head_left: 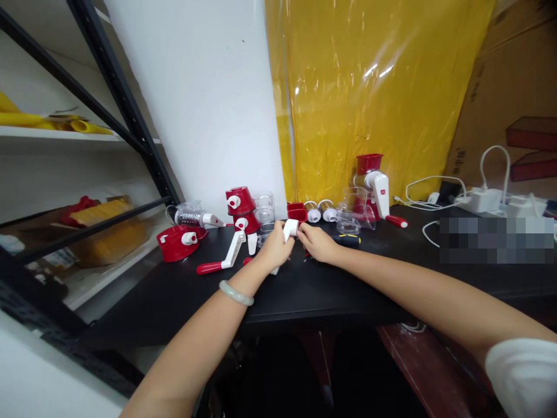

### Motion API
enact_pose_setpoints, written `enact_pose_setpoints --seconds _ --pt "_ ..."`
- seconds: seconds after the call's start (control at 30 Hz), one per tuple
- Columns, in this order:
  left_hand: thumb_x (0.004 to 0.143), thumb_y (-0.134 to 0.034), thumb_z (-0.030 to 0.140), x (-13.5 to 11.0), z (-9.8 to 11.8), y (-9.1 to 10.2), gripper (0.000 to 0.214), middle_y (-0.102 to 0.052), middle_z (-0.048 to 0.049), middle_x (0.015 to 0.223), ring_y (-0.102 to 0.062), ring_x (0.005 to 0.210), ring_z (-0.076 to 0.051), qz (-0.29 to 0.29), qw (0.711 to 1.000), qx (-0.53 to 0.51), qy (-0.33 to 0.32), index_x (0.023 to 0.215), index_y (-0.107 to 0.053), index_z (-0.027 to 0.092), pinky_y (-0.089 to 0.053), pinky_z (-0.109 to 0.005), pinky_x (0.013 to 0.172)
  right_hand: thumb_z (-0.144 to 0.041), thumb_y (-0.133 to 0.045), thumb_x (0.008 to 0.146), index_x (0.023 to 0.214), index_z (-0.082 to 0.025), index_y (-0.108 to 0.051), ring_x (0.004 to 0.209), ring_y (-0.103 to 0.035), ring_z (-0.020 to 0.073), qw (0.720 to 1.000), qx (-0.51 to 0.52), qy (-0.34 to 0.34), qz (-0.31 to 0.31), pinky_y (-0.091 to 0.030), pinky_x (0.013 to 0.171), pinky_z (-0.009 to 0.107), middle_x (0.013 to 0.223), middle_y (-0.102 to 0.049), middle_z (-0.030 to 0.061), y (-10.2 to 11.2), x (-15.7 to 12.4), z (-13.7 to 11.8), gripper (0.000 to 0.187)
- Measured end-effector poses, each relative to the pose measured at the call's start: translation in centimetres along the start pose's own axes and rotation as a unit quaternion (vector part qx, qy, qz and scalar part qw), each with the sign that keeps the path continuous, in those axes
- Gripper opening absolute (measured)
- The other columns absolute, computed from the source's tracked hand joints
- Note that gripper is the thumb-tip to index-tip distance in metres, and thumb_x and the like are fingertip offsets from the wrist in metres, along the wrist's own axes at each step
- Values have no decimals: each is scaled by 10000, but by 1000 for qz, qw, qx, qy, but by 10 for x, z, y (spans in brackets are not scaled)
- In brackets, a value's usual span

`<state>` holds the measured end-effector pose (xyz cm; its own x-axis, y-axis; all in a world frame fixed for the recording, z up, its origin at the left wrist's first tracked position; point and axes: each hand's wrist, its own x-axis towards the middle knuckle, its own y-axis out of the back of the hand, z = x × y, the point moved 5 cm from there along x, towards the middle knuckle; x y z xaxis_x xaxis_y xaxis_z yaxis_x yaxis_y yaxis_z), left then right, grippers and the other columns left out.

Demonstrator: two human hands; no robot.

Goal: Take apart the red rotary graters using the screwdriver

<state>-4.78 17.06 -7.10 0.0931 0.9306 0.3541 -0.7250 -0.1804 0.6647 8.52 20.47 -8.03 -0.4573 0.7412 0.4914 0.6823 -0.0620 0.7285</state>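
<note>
Together, our two hands grip one white piece, two drums beyond them, one crank-handled grinder to their right

Black table, white wall, shiny yellow sheeting, black-framed shelves.

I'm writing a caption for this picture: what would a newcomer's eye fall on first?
Probably the shiny yellow sheet behind the black table. Next, at the middle, the left hand holds a small white piece, with the right hand at its edge. A pale bracelet circles the left forearm, and a red-and-white grinder stands toward the back right.
</note>
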Motion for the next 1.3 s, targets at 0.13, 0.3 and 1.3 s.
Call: enact_pose_setpoints --seconds 0.13,0.3,1.3 --pt "865 -477 243 1 2 -2 254 -629 -65 888 -617 550 -159 6 999 12 -32 1096 -397 176 -511 -286 524 -336 -384 963 799 -220 -444 614 -568 145 998 66 -1 14 -381 619 238 655 -591 -2 -3 -2 6 210" --pt "859 -481 234 2 5 -4 266 -618 -27 782 -612 535 -167 6 999 23 -24 1101 -391 170 -519 -307 576 -333 -387 947 783 -225 -433 607 -553 145 997 69 -8 41 -363 599 238 666 -582 -2 -1 -4 9 201" --pt "811 -557 184 5 0 -5 262 -530 41 692 -587 481 -125 2 993 -110 33 997 -372 199 -510 -240 412 -241 -584 853 864 -189 -586 617 -573 129 979 138 112 105 -448 615 265 745 -620 11 17 -4 8 53"
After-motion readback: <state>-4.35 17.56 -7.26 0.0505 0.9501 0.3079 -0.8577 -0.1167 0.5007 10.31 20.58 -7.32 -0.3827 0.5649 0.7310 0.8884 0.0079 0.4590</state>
